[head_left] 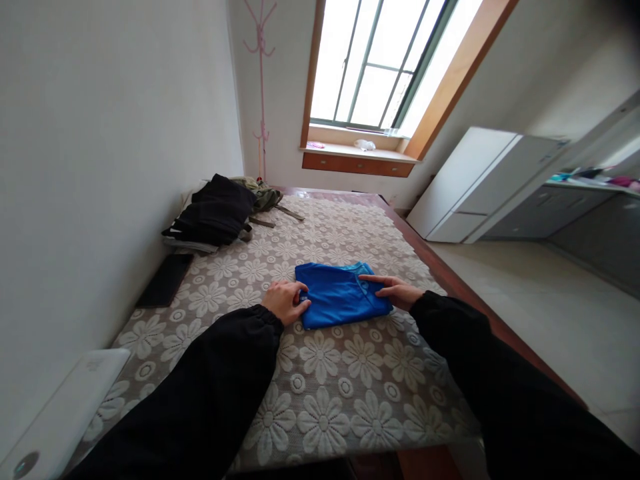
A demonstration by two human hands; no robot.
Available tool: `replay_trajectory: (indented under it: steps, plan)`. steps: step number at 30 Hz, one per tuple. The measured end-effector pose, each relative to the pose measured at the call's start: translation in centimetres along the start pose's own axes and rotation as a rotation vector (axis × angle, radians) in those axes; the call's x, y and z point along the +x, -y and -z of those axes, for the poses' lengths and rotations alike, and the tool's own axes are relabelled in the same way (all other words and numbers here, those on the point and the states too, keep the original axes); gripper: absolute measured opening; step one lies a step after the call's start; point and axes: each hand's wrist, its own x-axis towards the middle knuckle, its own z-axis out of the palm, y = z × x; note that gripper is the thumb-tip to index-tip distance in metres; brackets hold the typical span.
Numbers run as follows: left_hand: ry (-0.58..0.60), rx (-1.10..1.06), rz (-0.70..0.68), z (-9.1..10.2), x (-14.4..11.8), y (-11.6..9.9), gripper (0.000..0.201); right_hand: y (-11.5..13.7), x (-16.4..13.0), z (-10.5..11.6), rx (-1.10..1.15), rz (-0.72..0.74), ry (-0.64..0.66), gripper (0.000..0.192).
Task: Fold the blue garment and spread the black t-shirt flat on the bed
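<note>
on the bed [320,393], atop its floral cover, lies a folded blue garment [340,295]. left hand [286,300] curls its fingers onto the garment's left edge; right hand [396,291] presses flat, fingers extended, on its right side. black bag [216,212] sits near the wall.
</note>
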Motion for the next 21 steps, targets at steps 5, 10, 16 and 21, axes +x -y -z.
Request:
replay_trajectory:
  steps: [5,10,16,21]
  plan:
    - [-0.028,-0.014,0.026,-0.2,0.0,0.1,0.028,0.3,0.0,0.3,-0.019,0.002,0.076,0.076]
    - [-0.043,-0.026,0.034,-0.4,0.1,0.4,0.032,0.6,-0.1,2.9,0.019,0.011,0.003,0.078]
    - [-0.038,-0.011,0.043,-0.3,0.1,0.3,0.029,-0.3,-2.0,9.2,0.084,0.039,-0.519,0.07]
    - [-0.042,-0.007,0.044,-0.3,0.1,0.2,0.026,-2.7,-4.4,10.4,0.199,0.131,-0.801,0.053]
